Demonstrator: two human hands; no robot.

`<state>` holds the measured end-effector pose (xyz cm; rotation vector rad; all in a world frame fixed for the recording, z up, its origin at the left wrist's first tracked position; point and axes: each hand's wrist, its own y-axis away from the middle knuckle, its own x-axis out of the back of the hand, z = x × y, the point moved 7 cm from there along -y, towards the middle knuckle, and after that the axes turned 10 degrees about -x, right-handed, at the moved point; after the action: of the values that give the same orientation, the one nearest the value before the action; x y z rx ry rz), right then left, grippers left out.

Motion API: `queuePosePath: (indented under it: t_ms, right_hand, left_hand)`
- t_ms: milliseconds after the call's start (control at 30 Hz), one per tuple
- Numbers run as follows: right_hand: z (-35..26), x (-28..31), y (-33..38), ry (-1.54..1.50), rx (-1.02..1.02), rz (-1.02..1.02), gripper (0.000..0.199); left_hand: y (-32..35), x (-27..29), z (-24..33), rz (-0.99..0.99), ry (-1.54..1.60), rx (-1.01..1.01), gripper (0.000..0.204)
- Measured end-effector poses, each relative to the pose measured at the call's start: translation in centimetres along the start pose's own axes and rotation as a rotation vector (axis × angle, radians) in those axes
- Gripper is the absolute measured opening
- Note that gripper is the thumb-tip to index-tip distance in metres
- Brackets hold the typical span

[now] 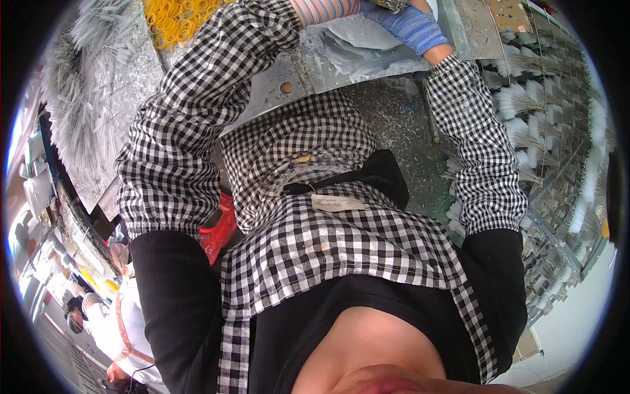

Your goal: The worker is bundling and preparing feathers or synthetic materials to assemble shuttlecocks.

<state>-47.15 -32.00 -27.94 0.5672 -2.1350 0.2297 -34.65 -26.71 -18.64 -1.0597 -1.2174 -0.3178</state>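
At the top edge, my left hand (pixel 328 10) shows only as a pink, blue and white striped glove coming out of a checked sleeve. My right hand (pixel 412 27), in a blue striped glove, bends in toward it, and the two meet or overlap there. Between them, a small grey-yellow patterned thing (pixel 394 5) is partly cut off by the picture's edge; its kind is not clear. The fingers of both hands are mostly out of the picture. Below the hands lies a metal worktop (pixel 269 85) with a wet-looking grey-white smeared patch (pixel 361 49).
Yellow rubber bands (pixel 180 20) lie heaped left of my left arm. Clear bristles (pixel 88 98) spread along the far left. White bristle bundles (pixel 525 102) fill a rack at the right. A red plastic piece (pixel 218 230) stands beside my lap. Another person (pixel 131 315) is at lower left.
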Motion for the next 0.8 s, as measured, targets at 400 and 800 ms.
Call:
queuePosePath:
  t_ms: [400,800]
  right_hand:
    - [-12.1,8.9,10.6,-0.234,-0.041,0.141,0.053]
    - [-16.6,-8.0,12.0,-1.513,-0.278,-0.861,0.065]
  left_hand:
    - [8.9,7.4,-0.4,0.877,0.399,0.520,0.052]
    - [14.7,13.3,13.4,0.140,0.026,0.331,0.034]
